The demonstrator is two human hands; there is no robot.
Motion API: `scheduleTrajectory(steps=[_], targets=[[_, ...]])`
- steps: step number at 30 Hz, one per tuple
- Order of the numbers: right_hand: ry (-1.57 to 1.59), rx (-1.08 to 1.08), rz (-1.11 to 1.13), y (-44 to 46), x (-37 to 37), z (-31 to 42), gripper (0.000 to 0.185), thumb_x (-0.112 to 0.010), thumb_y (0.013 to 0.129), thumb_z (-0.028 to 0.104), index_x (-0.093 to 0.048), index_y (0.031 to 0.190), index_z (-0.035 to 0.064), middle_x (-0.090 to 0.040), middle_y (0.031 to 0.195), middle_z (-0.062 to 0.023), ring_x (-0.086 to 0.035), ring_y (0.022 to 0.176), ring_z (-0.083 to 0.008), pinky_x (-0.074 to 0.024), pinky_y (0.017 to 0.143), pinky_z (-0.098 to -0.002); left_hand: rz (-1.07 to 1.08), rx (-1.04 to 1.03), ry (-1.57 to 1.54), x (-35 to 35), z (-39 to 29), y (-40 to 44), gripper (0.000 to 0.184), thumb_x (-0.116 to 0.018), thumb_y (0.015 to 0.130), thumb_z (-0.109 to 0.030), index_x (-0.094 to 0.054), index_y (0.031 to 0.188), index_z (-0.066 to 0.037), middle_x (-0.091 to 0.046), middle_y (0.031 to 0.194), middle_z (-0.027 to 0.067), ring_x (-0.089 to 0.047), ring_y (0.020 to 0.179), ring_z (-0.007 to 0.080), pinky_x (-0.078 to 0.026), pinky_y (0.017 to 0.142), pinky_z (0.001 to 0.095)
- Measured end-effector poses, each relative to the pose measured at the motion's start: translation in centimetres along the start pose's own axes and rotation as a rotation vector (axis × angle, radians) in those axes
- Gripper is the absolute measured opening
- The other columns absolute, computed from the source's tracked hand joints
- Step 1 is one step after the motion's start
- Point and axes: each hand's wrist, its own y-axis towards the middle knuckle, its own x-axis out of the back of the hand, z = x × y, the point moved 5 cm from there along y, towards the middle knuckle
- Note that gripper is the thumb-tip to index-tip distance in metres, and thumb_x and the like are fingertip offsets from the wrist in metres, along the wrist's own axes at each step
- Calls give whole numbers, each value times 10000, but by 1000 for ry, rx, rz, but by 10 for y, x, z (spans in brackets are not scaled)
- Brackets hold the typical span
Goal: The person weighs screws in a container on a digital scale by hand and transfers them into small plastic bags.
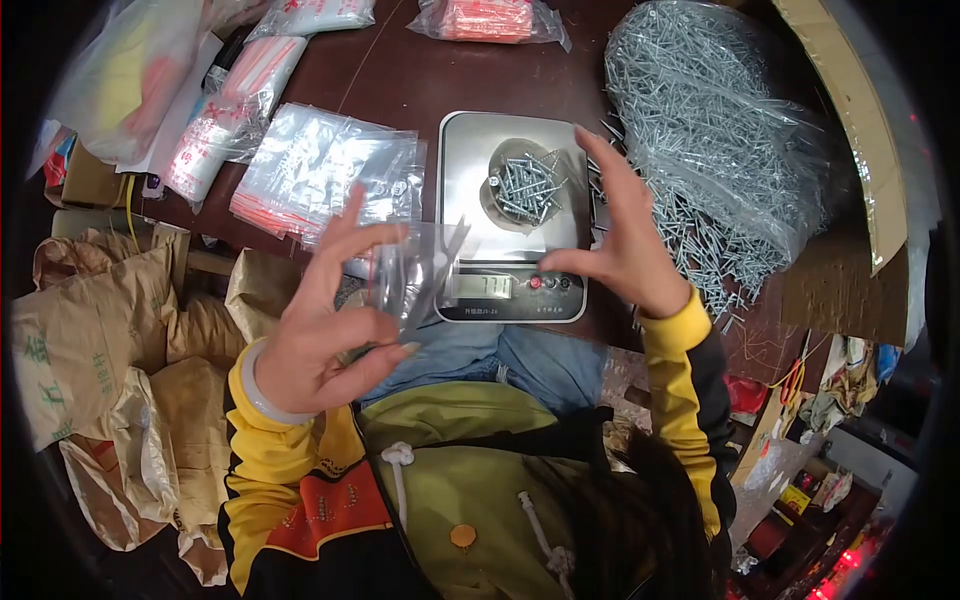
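Note:
My left hand (325, 340) holds a small clear zip bag (410, 275) between its fingers, in front of the scale's lower left corner. My right hand (635, 235) is open at the scale's right side, thumb and fingers spread, with the thumb over the edge by the buttons. Between the hands lies a digital kitchen scale (462, 150) with a steel top; its lit display seems to read 771, any decimal point being unclear. On the scale sits a small round dish (508, 160) with a pile of silver screws (530, 188) in it.
A large open plastic bag of screws (700, 110) spills onto the table at right, beside a cardboard flap (850, 110). Flat clear zip bags (330, 165) lie left of the scale. Packs of bags (490, 18) lie farther back. Brown paper sacks (100, 340) stand at lower left.

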Motion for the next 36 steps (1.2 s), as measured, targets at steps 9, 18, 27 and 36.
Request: scheduleTrajectory(steps=[9,18,27,36], targets=[[508,-129,-16,18,-14,0,796,-845,685,203,-397,1327,58,-591,1166,-87,-544,1156,-245,-326,1044,-421,-88,144,-198,-43,15,7,112,-692,772,38,-633,859,0,-599,752,93,-576,632,200,-440,559,282],[386,248,500,33,23,58,589,-689,596,-19,-536,1163,37,-533,1098,-101,-538,1042,-252,-436,938,-345,-213,-61,-60,-66,1,34,217,-701,744,16,-673,946,-62,-469,903,67,-526,623,151,-449,556,269],[156,183,372,31,44,83,550,-729,625,-13,-587,1152,58,-533,1068,-126,-597,867,-333,-506,728,-392,-272,-72,61,-68,-1,33,259,-722,684,-5,-685,920,-104,-501,955,59,-521,643,153,-443,524,271],[252,-36,15,23,25,6,613,-849,608,150,-590,1154,53,-608,1109,-86,-604,985,-263,-453,841,-345,-438,74,-179,-50,17,21,101,-672,828,11,-661,927,-5,-511,1189,190,-625,950,282,-541,793,328]])
